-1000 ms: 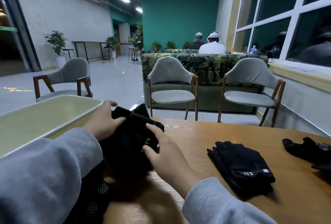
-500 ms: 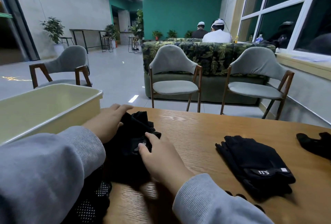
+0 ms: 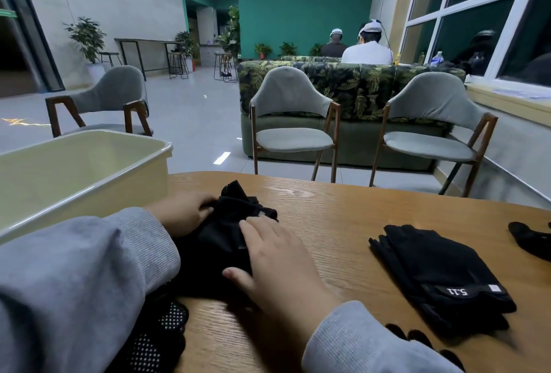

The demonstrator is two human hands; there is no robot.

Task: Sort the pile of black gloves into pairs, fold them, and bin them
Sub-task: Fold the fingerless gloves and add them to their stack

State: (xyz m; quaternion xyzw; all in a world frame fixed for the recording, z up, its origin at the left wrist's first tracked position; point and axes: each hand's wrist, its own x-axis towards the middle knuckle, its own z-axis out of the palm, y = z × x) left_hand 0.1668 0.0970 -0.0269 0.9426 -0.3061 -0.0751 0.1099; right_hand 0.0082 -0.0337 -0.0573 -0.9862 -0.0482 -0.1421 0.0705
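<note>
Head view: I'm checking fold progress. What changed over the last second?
The right hand let go its pinch and now presses flat on the black gloves. The left hand curled onto their far edge. The folded pair and the bin stayed put.

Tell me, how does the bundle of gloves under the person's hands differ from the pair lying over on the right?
The bundle of gloves is bunched, with both the left hand and right hand on it; the pair on the right lies flat and neatly stacked, untouched. The bundle sits next to the cream bin; the pair lies farther from it. The pair's white cuff lettering shows; the bundle's is not readable. Both are black and rest on the wooden table.
</note>
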